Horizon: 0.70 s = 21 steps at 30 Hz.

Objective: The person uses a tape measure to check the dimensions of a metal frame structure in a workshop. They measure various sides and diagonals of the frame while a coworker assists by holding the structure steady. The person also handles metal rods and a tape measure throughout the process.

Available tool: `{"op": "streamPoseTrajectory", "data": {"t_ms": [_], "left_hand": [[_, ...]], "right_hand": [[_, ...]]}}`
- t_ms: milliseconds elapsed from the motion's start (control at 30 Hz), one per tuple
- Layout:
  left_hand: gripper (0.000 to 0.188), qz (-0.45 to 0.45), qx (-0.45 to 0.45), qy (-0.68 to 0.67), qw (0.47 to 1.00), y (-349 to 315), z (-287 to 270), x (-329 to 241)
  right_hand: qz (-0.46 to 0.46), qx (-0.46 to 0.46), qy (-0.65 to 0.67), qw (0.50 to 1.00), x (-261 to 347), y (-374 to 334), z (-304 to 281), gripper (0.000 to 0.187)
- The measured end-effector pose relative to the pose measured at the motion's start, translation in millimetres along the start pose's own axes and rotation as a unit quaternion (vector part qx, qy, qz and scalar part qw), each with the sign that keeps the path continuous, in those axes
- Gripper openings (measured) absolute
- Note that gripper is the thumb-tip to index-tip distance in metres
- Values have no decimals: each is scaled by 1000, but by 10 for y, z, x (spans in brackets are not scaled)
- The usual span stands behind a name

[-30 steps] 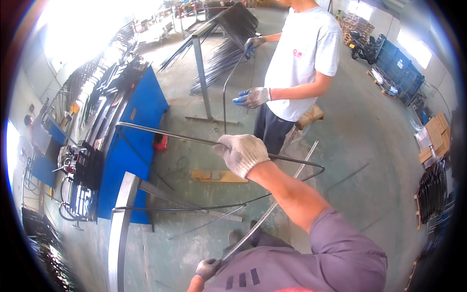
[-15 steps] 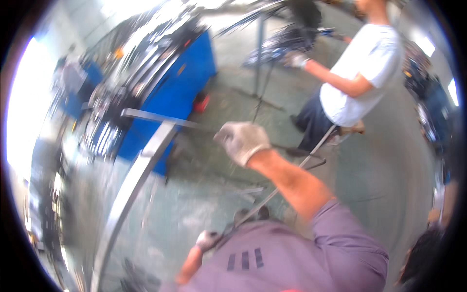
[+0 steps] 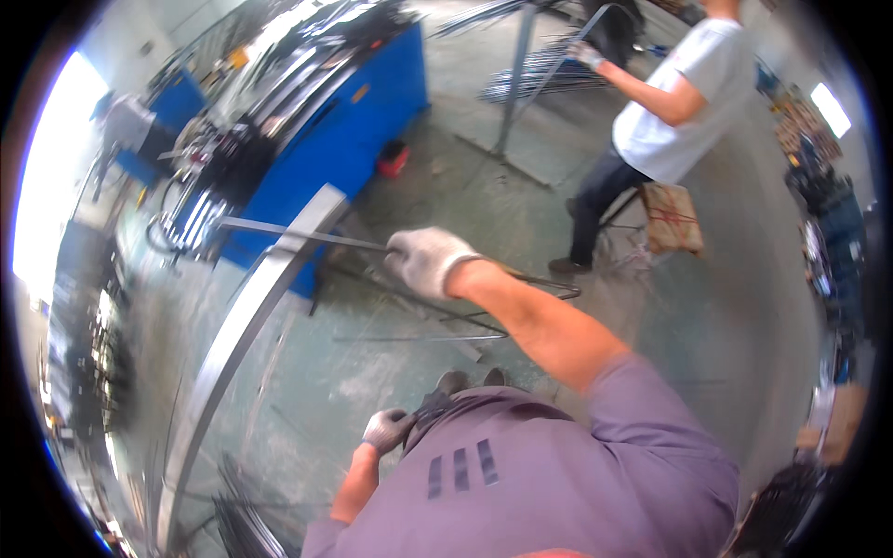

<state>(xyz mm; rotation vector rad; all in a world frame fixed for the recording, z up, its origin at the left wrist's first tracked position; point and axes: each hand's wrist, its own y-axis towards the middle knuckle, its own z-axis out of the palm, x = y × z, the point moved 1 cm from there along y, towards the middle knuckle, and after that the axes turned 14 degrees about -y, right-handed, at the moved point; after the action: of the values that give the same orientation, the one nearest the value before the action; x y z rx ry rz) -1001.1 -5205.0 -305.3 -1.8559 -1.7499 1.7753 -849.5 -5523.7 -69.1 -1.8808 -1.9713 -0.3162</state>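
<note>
One gloved right hand (image 3: 430,262) reaches out at arm's length, its fingers curled closed around a bent metal rod (image 3: 344,241). From where I stand, the rod runs left from the glove and crosses the upper end of a square steel post (image 3: 244,321); whether the two touch I can't tell. Behind the wrist the bare forearm (image 3: 535,316) hides a stretch of thin bars, and I can't make out whether the bent corner (image 3: 569,290) showing beyond it belongs to the same rod. The gloved left hand (image 3: 387,431) is down at the waist, against the hem of the grey-purple shirt (image 3: 549,456). Its fingertips disappear into dark cloth, so I can't tell how far its fingers are open or what they may have hold of.

Across the floor, a co-worker in a white shirt (image 3: 684,107) has the head cut off by the upper edge; one gloved hand (image 3: 586,54) is at a long bent bar (image 3: 549,79). Beside the legs sits a brown wrapped parcel (image 3: 673,223), closed, contents hidden. A red box (image 3: 393,160) stands by the blue bench (image 3: 358,121), its inside too dark to read. The cardboard box (image 3: 845,418) near the right rim is blurred, contents hidden too.
</note>
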Motion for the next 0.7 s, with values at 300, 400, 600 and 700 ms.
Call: {"op": "streamPoseTrajectory", "data": {"t_ms": [300,400,600,700], "left_hand": [[42,1,15,-46,999,23,-30,-84],[42,9,12,-45,999,72,-51,-140],[44,38,14,-4,999,167,-76,-183],[45,16,13,-13,1000,68,-82,-333]], "right_hand": [[-1,-77,26,997,-355,-270,-103,23],[-22,-91,65,994,-361,-278,-119,22],[-12,-24,137,990,-115,-444,-348,22],[2,12,174,985,-44,-538,-500,22]]}}
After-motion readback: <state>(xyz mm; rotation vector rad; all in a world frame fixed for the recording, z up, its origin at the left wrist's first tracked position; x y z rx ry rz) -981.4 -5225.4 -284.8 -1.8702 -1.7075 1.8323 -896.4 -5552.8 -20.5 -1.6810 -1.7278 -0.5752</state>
